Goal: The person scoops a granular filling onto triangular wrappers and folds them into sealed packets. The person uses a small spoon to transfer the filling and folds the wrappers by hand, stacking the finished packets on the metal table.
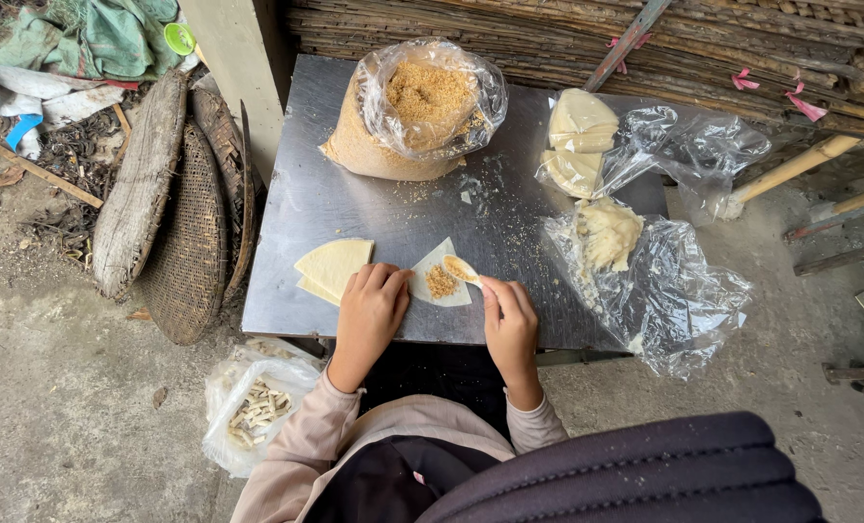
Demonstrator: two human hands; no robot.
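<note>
A thin, pale triangular wrapper (440, 281) with a heap of brown crumbly filling is lying near the 6 o'clock edge of the dull metal table (306, 208). The left hand (371, 310) is pressing flat on its edge, fingers loosely curled. The right hand (509, 320) is pinching a small spoon (461, 268) over it. At 9 o'clock, stacked wrappers (333, 266) are waiting; at 12, a clear bag of crumbs (417, 107) is standing open.

Right hand (511, 324) holds a small spoon (460, 269) over the pale triangular wrapper (441, 281); left hand (371, 312) at nine o'clock pins it on the steel table (354, 194).
</note>
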